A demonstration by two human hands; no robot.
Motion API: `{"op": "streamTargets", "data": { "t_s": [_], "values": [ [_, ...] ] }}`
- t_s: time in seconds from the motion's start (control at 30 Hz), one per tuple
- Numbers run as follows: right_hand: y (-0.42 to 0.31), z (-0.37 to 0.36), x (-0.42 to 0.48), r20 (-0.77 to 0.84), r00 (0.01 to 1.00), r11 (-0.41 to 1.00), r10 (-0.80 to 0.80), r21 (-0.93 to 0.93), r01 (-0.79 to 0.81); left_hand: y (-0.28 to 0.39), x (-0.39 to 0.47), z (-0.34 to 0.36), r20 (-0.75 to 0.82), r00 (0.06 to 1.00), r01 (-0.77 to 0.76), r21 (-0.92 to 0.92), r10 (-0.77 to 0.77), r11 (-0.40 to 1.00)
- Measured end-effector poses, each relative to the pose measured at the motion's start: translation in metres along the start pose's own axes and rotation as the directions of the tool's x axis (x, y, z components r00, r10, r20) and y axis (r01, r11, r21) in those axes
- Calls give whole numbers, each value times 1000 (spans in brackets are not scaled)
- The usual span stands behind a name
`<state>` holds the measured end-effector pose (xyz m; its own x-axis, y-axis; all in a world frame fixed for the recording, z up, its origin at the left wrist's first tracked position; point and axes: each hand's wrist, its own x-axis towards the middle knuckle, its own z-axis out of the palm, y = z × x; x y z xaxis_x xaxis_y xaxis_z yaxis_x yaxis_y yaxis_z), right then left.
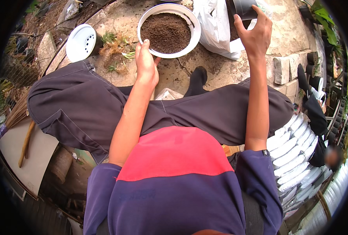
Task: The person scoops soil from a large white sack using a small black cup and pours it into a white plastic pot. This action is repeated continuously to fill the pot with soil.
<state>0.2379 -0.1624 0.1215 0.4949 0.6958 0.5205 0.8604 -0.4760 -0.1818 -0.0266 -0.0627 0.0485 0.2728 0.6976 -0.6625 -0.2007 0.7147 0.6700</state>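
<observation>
My left hand (146, 63) grips the near left rim of a round white plastic pot (174, 55), thumb on the rim. Dark brown potting soil (166, 33) fills much of the pot. Further right, my right hand (253, 33) holds a small black plastic pot (244, 8) between thumb and fingers, at the mouth of a white plastic sack (210, 32) with dark soil inside. Left of the white pot, a second white pot (79, 42) lies tipped, its drainage holes showing. Small plants with bare brown roots (115, 50) lie on the ground between the two pots.
Cracked concrete ground (221, 69) carries scattered soil. Concrete blocks (281, 70) stand at the right, with stacked white bags (294, 158) nearer me. Another person in dark clothes (313, 114) is at the far right. A broom (18, 113) and a wooden handle (26, 144) are at the left.
</observation>
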Motion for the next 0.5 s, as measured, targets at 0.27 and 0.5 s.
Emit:
{"op": "streamTargets", "data": {
  "t_s": [0.27, 0.5],
  "values": [
    [64, 90, -68, 461, 887, 998, -20, -50, 48, 4, -5, 4, -1, 1000, -1, 5, 1, 1000],
    [74, 111, -69, 578, 805, 964, 133, 115, -241, 2, -3, 1, 21, 1000, 7, -2, -7, 1000]
  ]
}}
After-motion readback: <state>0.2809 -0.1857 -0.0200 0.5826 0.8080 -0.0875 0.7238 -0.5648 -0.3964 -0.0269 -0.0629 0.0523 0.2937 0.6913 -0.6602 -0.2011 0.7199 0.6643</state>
